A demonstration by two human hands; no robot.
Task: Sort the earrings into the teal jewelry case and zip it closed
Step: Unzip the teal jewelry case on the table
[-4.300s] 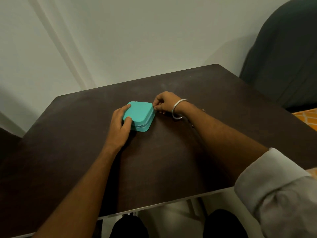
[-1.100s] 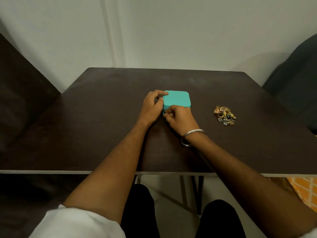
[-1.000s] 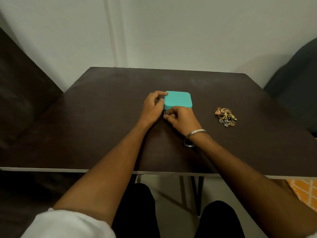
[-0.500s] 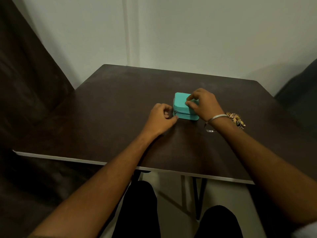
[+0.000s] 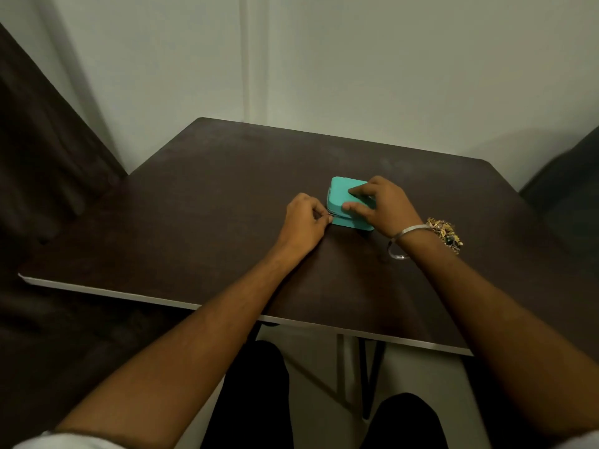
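The teal jewelry case (image 5: 343,196) lay flat on the dark worktop (image 5: 194,202), a little right of its middle, with the lid down. The left hand (image 5: 303,223) sat just beside the case's near-left corner, its fingers (image 5: 321,217) pinched shut on the small metal zip pull (image 5: 330,215) there. The right hand (image 5: 381,205) pressed down on the lid, fingers spread and gripping nothing, apparently bracing the case. The zip line ran along the case's near side, from the pull at the left toward the right, so any pull by the left hand would likely run along that edge or round the corner. The earrings (image 5: 444,233) lay in a heap on the worktop to the right, partly hidden behind the right wrist and its silver bangle (image 5: 405,236), well outside the case. No brand, label or writing could be read anywhere.
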